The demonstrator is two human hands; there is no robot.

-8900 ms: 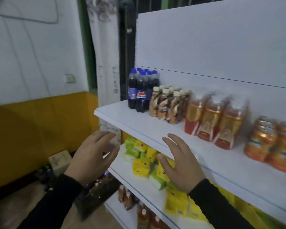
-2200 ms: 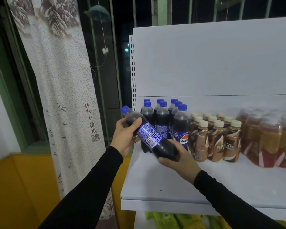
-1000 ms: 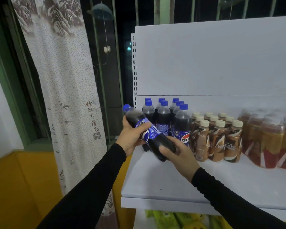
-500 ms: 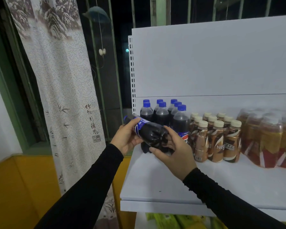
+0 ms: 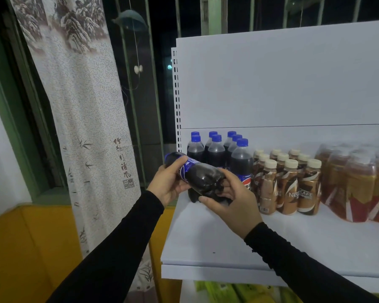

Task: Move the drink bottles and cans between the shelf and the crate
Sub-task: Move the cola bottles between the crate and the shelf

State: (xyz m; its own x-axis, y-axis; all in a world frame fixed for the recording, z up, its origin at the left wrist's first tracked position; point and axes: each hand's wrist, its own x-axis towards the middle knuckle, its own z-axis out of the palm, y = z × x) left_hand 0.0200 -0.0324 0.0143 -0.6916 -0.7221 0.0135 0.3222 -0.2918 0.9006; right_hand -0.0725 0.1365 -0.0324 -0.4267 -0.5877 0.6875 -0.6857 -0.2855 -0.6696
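A dark barred window with a green frame (image 5: 20, 119) fills the back of the room, with a long white patterned curtain bearing ink trees and black calligraphy (image 5: 83, 119) hanging in front of it, and a yellow lower wall (image 5: 29, 254) beneath. To the right stands a white metal shelf unit with a tall flat back panel and a wide board (image 5: 228, 243), its perforated upright showing at the left edge. At the far right of the board sit shrink-wrapped packs of amber drink bottles with red and gold labels (image 5: 357, 184); next to them is a block of small brown coffee bottles with cream caps (image 5: 287, 184), and at the left end a cluster of upright dark cola bottles with blue caps (image 5: 217, 149). Green and yellow packets (image 5: 225, 291) show on the level below. In front of the cluster, one dark cola bottle with a blue label (image 5: 200, 176) is held nearly sideways above the board, cap pointing left. The left hand (image 5: 169, 182) grips its neck end, fingers curled over the label; the right hand (image 5: 234, 200) cups its base with thumb and fingers wrapped around it. Both arms wear black sleeves (image 5: 123, 248).
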